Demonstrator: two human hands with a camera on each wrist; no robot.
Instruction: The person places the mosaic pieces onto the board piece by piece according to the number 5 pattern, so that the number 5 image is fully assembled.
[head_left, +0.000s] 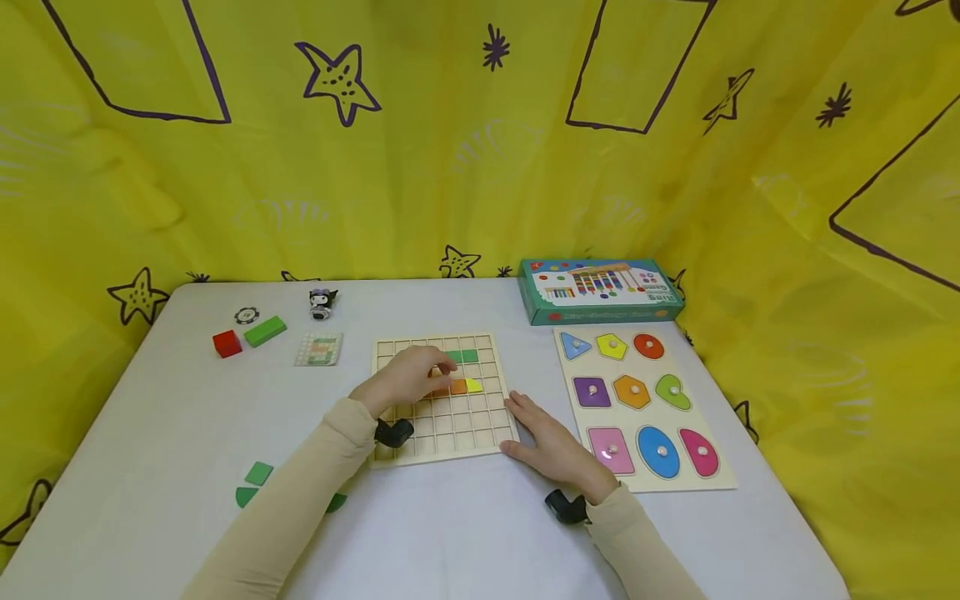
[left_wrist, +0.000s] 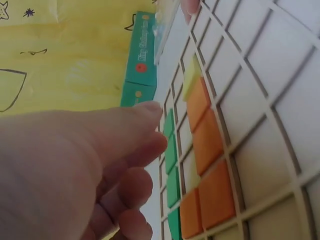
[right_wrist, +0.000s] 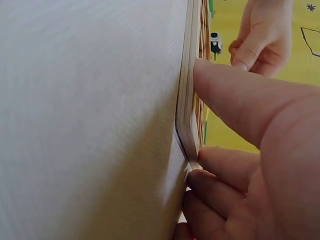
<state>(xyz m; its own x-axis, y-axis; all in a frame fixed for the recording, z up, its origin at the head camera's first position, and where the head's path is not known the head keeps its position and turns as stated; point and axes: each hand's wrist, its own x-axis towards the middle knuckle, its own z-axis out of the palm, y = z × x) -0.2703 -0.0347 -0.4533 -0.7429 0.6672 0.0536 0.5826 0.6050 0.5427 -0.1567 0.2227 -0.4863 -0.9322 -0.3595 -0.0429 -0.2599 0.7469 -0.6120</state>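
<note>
- Over the middle of the grid board (head_left: 468, 421), your left hand (head_left: 408, 375) hovers with loosely bent fingers, holding nothing that shows.
- At the board's near right corner, your right hand (head_left: 551, 446) is spread and relaxed, thumb and fingertips touching the edge.
- Between your two sleeves, the grid board lies flat on the white table (head_left: 465, 533), a little right of its middle.
- Just below your left fingers, orange pieces (left_wrist: 216, 192) sit in the grid's squares, with a yellow piece (head_left: 473, 385) at the right end of their row.
- On the far side of that row, green pieces (head_left: 469, 356) form another line.
- Beside your left sleeve, loose green shapes lie at the near left: a square (head_left: 258, 473) and a rounded piece (head_left: 246, 497) left of it, another rounded piece (head_left: 336, 502) right of it.
- Left of the board, you have a pattern card (head_left: 318, 349), with a small figurine (head_left: 322, 302) beyond it; farther left are a green block (head_left: 265, 332), a red block (head_left: 227, 343) and a round chip (head_left: 247, 315).
- To the right, a knobbed shape puzzle (head_left: 648, 477) lies flat, nearer you than a teal box (head_left: 600, 317).
- Behind everything hangs a yellow curtain (head_left: 420, 192).
</note>
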